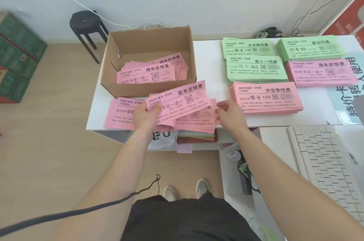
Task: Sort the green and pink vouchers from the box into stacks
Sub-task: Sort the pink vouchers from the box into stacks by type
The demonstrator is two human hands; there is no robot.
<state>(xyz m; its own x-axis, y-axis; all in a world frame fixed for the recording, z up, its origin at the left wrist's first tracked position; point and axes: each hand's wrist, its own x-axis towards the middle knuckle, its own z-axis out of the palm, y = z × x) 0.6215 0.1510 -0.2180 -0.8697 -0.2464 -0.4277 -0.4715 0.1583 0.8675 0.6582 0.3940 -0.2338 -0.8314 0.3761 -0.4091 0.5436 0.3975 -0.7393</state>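
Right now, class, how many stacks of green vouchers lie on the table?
3: back-left green stack; back-right green stack; front green stack, directly in front of the back-left one. Others may be hidden.

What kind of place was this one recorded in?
Probably a small office or the front desk of a gym. Green and pink vouchers printed AVOCADO GYM lie stacked on a white desk, a keyboard sits nearby, and cartons are piled on the floor.
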